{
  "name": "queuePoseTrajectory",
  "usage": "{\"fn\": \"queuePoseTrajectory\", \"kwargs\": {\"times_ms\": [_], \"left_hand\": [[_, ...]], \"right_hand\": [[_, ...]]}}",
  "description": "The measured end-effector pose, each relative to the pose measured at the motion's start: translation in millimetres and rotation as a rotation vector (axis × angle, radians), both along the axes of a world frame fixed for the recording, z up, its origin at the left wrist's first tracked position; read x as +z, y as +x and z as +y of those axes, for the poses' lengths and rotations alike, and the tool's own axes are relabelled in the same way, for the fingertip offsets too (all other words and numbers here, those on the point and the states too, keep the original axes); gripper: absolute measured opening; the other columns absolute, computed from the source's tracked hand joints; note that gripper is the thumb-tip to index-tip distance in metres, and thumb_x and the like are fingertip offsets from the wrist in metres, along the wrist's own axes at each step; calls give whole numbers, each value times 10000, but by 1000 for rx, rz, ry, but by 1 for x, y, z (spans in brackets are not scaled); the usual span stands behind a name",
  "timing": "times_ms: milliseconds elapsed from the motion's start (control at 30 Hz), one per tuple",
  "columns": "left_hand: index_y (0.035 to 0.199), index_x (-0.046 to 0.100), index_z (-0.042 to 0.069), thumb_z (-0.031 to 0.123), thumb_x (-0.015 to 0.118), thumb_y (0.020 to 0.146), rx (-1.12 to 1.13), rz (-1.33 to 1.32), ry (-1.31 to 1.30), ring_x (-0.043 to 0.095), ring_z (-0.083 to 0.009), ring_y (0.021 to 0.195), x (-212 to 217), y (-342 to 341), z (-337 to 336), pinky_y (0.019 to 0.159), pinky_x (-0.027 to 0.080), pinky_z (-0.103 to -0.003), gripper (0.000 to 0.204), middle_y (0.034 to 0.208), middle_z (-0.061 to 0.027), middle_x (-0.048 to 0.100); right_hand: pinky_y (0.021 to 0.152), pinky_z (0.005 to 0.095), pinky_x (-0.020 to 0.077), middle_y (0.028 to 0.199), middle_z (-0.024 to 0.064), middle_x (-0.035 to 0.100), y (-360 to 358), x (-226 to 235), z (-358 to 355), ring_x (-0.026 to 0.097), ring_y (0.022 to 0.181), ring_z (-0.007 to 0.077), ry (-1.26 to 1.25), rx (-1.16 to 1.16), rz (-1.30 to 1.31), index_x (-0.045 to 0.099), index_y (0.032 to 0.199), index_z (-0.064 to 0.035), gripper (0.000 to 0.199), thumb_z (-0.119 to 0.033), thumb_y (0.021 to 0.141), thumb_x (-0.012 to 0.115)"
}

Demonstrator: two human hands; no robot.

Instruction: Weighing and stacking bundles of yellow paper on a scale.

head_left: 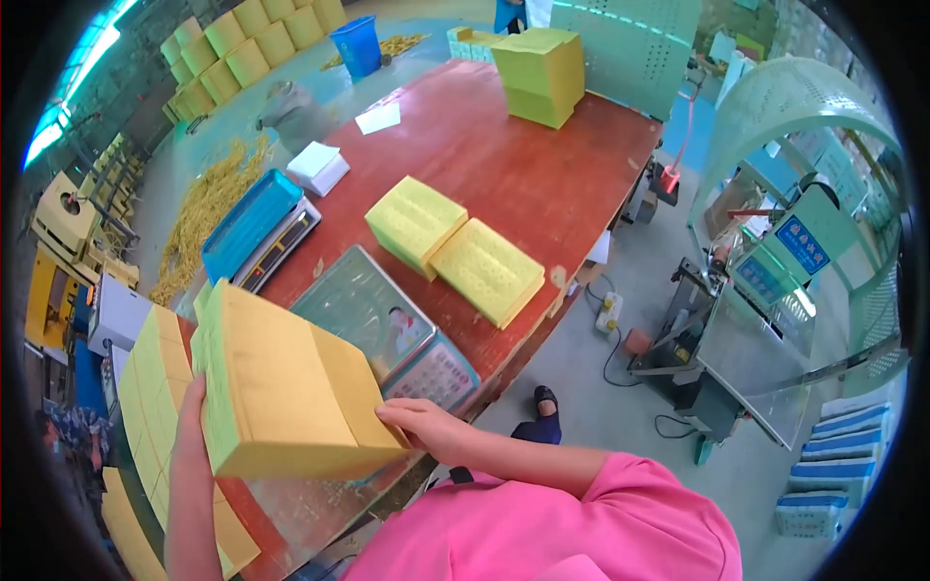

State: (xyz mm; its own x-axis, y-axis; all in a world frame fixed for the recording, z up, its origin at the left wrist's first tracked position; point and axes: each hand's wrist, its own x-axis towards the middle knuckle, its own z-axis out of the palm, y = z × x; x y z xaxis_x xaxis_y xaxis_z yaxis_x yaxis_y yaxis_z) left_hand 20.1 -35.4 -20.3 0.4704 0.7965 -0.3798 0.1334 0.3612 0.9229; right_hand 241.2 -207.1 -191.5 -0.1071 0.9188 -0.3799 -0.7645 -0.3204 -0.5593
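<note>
Over the red worktop (504, 184) | yellow paper stack (286, 392) is clamped between left hand (191, 412) and right hand (426, 426) | even side pressure is advised, sheets kept squared.

2 paper stacks (453, 250) lie on the table (542, 174), behind the scale (383, 315).

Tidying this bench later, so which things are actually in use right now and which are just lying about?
In use: yellow paper stack, held between left hand and right hand.

Lying about: two yellow bundles, metal scale, blue-topped scale, white pad, blue bin.
</note>
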Motion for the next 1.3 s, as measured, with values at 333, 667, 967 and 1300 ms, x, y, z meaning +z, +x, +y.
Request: {"fn": "queuePoseTrajectory", "kwargs": {"times_ms": [333,667,967,1300], "left_hand": [[1374,488,69,461,486,973,65,-270,185,586,-204,1140,18,217,-8,965,484,-361,561,1286,-89,584],[1381,473,95,478,580,938,-116,-296,-224,543,-237,1219,-80,507,60,1045,427,-410,595,1321,-80,573],[1401,463,187,532,525,941,-77,-220,-246,511,-280,1257,-104,672,153,981,406,-646,579,1362,-65,542],[1422,443,209,649,433,909,-148,-19,-190,455,-410,1275,-100,744,155,979,352,-710,676,1416,-109,478]], "right_hand": [[819,254,448,997,7,635,258,78,16,567,948,80,287,-338,-543,620,1135,-2,321,-276,977,560],[902,317,431,1100,47,665,535,-56,105,575,1041,150,5,-227,-441,637,1188,-43,385,-344,974,529],[903,368,461,1099,123,648,649,-78,202,623,951,223,-128,-481,-849,603,1171,10,426,-356,995,475],[815,352,539,1123,172,583,610,-86,140,642,944,283,179,-696,-1350,541,1196,-6,368,-47,843,641]]}}
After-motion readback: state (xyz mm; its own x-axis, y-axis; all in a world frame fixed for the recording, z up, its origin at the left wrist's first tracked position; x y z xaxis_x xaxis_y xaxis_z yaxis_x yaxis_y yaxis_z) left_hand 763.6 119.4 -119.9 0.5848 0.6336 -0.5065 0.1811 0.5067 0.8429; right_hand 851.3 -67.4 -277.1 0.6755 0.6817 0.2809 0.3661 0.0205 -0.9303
